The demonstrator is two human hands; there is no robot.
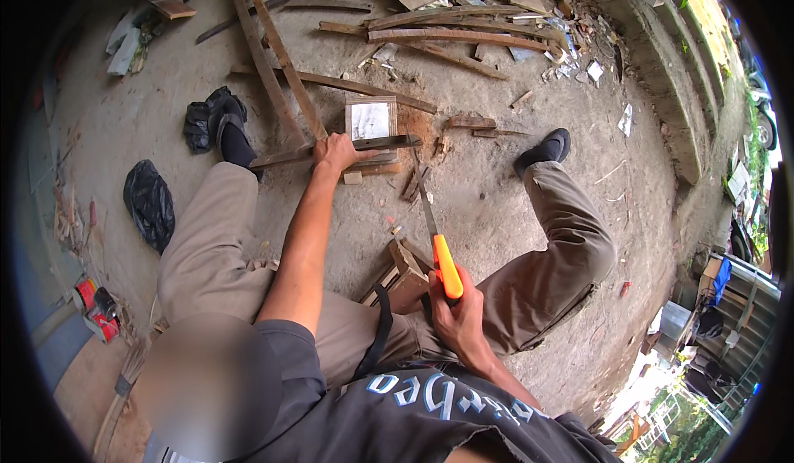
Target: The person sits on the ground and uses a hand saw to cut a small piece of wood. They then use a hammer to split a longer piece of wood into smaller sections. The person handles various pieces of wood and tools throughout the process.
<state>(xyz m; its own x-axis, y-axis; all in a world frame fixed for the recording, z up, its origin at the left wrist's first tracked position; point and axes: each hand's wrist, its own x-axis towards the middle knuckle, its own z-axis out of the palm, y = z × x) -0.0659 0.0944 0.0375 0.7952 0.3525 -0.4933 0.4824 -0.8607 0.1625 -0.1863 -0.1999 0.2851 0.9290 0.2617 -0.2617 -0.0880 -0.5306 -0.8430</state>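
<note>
A dark wooden strip [389, 142] lies across a low wooden block [370, 120] with a white patch on its top. My left hand [335, 155] grips the strip from above, with the thumb stretched along it. In my right hand [460, 314] is a handsaw [447, 266], its orange and black handle wrapped by the fingers. The narrow blade points away from me, and its far end meets the strip near the right end. Whether the teeth are in a cut is too small to tell. Reddish sawdust [418, 124] is spread beside the block.
Two long battens [266, 57] reach away behind the strip. More boards [463, 36] and debris lie farther off. Black plastic bags [150, 205] sit at the left by my foot, and a wooden piece [407, 277] stands between my legs. Concrete steps [662, 91] rise at the right.
</note>
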